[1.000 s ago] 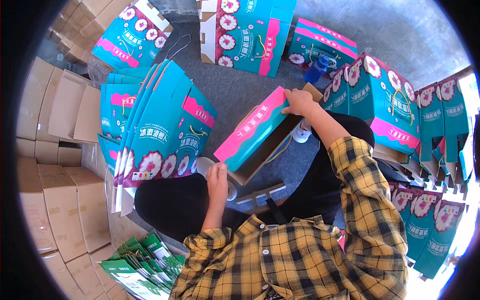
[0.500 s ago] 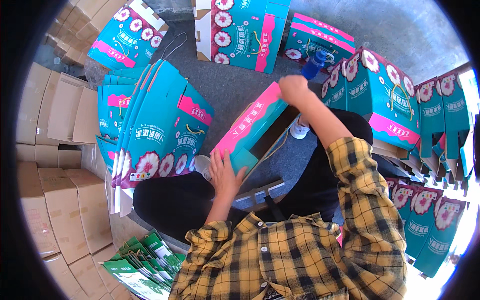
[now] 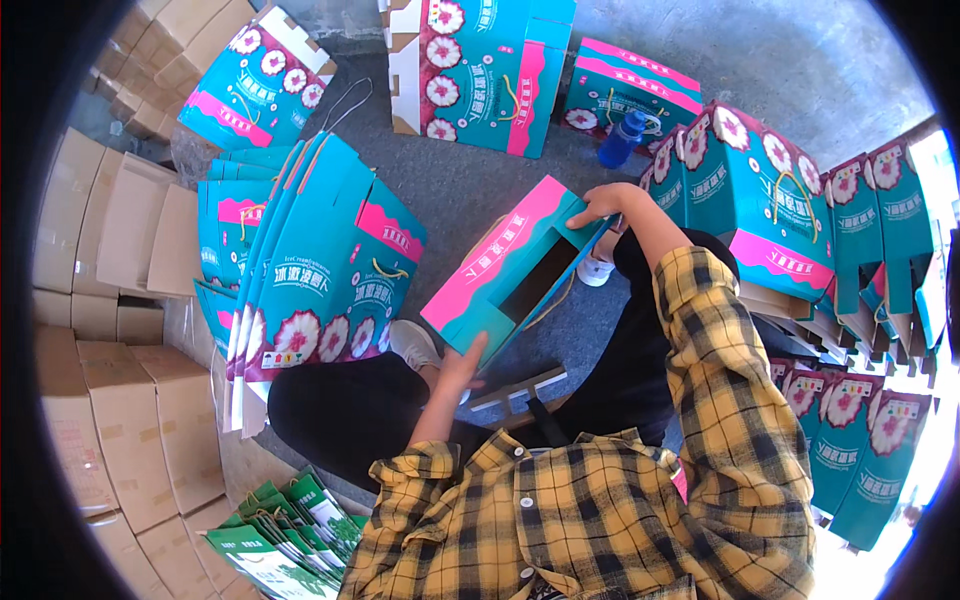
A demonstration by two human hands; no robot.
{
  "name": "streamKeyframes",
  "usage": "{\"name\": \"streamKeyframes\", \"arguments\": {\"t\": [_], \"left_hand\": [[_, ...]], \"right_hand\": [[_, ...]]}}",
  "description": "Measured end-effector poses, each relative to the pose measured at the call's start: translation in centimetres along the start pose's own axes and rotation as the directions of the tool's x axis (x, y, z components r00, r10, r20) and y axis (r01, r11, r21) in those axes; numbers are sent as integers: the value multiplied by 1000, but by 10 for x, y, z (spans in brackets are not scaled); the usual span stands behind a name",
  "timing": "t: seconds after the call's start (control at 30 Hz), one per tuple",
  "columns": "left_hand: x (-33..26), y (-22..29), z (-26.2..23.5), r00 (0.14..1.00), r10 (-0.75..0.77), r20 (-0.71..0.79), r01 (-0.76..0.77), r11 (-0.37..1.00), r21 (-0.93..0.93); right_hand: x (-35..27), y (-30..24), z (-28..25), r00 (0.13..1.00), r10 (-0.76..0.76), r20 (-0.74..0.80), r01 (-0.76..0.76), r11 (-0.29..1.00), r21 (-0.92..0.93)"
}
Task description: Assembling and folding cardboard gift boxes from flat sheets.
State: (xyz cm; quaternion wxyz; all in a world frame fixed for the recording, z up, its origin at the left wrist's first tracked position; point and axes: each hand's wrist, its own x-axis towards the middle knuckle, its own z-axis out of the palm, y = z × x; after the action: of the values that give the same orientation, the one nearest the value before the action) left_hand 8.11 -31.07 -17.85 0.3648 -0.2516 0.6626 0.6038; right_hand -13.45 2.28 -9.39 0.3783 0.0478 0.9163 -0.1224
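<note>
Between my knees stands a teal and pink cardboard gift box [image 3: 492,262], tilted diagonally, with a dark opening along its top. My left hand [image 3: 462,362] grips the near end, thumb on the teal flap and fingers hidden beneath or behind the box. At the far end my right hand [image 3: 606,207] holds the corner, thumb over the end flap and fingers round the outer side. A yellow cord handle [image 3: 552,304] hangs along the box's right side.
Flattened gift boxes [image 3: 318,270] lean in a stack at left. Made-up boxes [image 3: 768,205] stand at right. A blue bottle [image 3: 622,140] is beyond my right hand. Brown cartons [image 3: 130,420] line the left wall; green bags [image 3: 290,530] lie at lower left. A metal-like bar [image 3: 516,392] lies near my lap.
My right hand has come down and opened from a fist onto the far corner. The far end flap now lies folded inward. My left hand has slid lower round the near end.
</note>
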Motion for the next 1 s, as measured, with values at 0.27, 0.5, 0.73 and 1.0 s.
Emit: {"name": "streamKeyframes", "arguments": {"t": [0.27,0.5,0.73,1.0], "left_hand": [[-1,-5,-1,995,73,61,-68,995,-79],[-40,88,24,499,830,-249,-725,557,405],[-86,216,132,260,963,68,-850,195,490],[-64,237,295,174,938,300,-905,32,424]], "right_hand": [[-10,0,-9,991,-126,45,117,979,166],[-151,23,-79,736,-293,-610,407,912,53],[-302,149,-57,454,164,-876,593,678,435],[-296,360,39,238,380,-894,411,794,448]]}}
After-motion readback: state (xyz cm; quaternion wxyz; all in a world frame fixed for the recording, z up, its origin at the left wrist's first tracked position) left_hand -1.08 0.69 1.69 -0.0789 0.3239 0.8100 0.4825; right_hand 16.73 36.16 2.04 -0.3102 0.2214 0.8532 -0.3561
